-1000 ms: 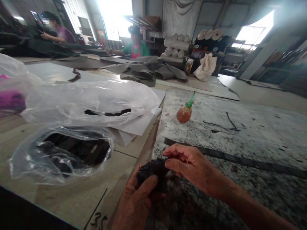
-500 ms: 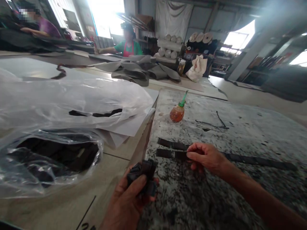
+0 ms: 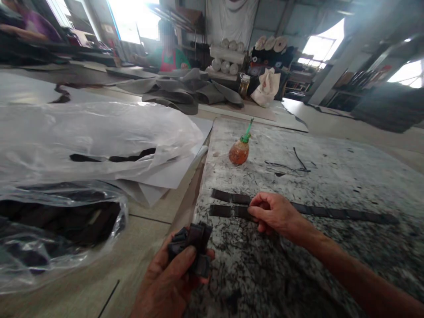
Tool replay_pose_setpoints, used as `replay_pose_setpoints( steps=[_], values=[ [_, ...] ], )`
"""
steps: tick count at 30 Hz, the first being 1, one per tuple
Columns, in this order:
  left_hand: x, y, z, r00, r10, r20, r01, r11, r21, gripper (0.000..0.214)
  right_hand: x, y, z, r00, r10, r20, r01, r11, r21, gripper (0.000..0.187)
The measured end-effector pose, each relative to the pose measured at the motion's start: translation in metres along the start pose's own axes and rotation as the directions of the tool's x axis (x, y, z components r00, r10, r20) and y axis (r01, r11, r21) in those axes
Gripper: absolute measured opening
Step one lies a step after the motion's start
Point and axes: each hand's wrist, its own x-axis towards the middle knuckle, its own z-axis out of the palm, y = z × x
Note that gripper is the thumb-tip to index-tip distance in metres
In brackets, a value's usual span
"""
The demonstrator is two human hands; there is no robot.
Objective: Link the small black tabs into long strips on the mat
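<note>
My left hand [image 3: 172, 269] is closed around a bunch of small dark fabric pieces [image 3: 195, 240], its thumb pressed on top. On the stained board, two rows of short dark pieces lie side by side. The far row [image 3: 341, 213] runs from the left, behind my right hand, out to the right. In the near row [image 3: 220, 210] only a couple of pieces show. My right hand [image 3: 273, 216] pinches at the right end of the near row's second dark piece [image 3: 241, 212], thumb and forefinger together. Its other fingers are curled and partly hidden.
A squeeze bottle with orange contents [image 3: 239, 152] and a green nozzle stands beyond the rows. Thin dark scraps [image 3: 300, 161] lie to its right. Clear plastic bags [image 3: 115, 194] with dark pieces are at left. Grey sheets [image 3: 179, 90] lie behind; two people work at the back.
The view has swung slightly, so everything sits a little further left. My right hand stays at the near row's end, and my left hand still holds the bunch, turned slightly.
</note>
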Motion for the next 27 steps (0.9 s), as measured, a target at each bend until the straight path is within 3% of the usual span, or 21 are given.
replay_pose_setpoints(
  steps=[8, 15, 17, 22, 27],
  values=[
    [0.001, -0.004, -0.007, 1.000, 0.001, 0.021, -0.002, 1.000, 0.019, 0.046, 0.001, 0.000, 0.002, 1.000, -0.001, -0.010, 0.000, 0.995, -0.105, 0.014],
    [0.002, -0.006, -0.004, 0.995, 0.040, 0.092, -0.046, 0.997, 0.060, 0.046, -0.009, -0.016, 0.004, 0.977, -0.166, -0.137, 0.108, 0.928, -0.355, 0.011],
    [-0.002, -0.007, 0.000, 0.991, 0.066, 0.116, -0.075, 0.994, 0.077, 0.043, -0.019, -0.024, 0.008, 0.977, -0.191, -0.091, 0.157, 0.943, -0.293, 0.015],
    [-0.018, -0.011, 0.016, 0.972, 0.044, 0.233, -0.086, 0.981, 0.175, 0.034, -0.047, -0.040, 0.019, 0.963, -0.189, 0.194, 0.167, 0.978, 0.123, 0.022],
    [-0.024, -0.021, 0.028, 0.961, 0.009, 0.277, -0.064, 0.979, 0.191, 0.033, -0.054, -0.038, 0.013, 0.940, -0.159, 0.301, 0.091, 0.970, 0.225, 0.011]
  ],
)
